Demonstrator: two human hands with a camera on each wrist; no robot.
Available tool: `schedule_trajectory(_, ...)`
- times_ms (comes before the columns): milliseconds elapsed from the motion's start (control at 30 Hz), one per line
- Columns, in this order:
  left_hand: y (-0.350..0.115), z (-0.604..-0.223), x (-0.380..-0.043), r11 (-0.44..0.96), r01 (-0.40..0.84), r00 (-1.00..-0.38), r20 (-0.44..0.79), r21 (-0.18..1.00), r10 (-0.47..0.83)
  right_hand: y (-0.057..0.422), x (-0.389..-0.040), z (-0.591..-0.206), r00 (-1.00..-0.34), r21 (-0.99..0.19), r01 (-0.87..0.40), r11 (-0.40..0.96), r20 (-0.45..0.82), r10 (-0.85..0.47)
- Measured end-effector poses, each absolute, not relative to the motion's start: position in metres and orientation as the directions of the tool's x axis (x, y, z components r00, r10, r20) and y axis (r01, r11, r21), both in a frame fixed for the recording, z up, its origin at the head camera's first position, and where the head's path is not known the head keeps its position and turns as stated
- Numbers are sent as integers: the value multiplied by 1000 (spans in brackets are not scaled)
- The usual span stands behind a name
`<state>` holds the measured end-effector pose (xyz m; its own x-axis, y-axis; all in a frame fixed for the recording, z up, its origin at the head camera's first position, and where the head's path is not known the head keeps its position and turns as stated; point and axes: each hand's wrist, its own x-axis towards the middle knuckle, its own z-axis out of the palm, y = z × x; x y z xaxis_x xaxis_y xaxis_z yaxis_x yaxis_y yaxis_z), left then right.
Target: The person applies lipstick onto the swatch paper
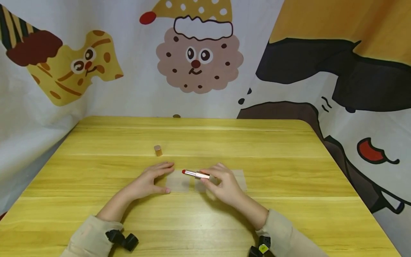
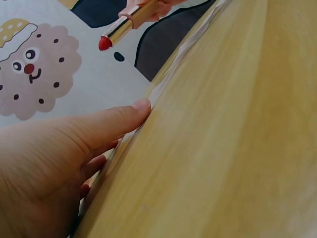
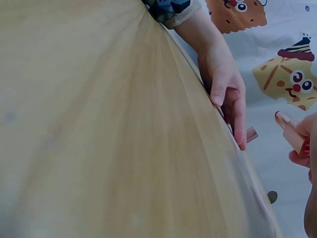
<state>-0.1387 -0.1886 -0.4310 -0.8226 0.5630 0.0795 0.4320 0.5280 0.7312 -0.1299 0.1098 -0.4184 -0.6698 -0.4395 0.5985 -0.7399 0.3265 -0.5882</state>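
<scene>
A lipstick [image 1: 191,173] with its red tip bare is pinched between the thumb and fingers of my right hand [image 1: 226,182]. It is held with the tip pointing left, and in the left wrist view the lipstick [image 2: 119,29] appears raised off the table. My left hand [image 1: 146,182] rests on the table with fingers and thumb spread and fairly straight, holding nothing. Its fingertips touch or lie beside the left edge of a pale see-through sheet [image 1: 179,182]. Beyond that hand stands a small gold cap [image 1: 158,151].
Another pale see-through piece [image 1: 239,179] lies partly behind my right hand; whether it joins the left one I cannot tell. The wooden table [image 1: 205,228] ends at a far edge, where a cartoon-printed curtain [image 1: 128,96] hangs. Black devices [image 1: 123,240] sit at both wrists.
</scene>
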Motion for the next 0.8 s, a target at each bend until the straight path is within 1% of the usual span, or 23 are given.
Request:
schedule_trajectory(100, -188, -431, -138, 535, 435, -823, 79, 724, 562, 106, -131, -419, -681, -598, -729, 333, 585, -439)
schedule_trajectory(567, -189, -431, -138, 531, 432, -827, 85, 729, 556, 86, -140, -419, -692, -579, -719, 384, 551, -466)
schedule_trajectory(800, -189, -431, -138, 532, 433, -827, 85, 728, 556, 80, -142, -421, -715, -576, -696, 429, 504, -484)
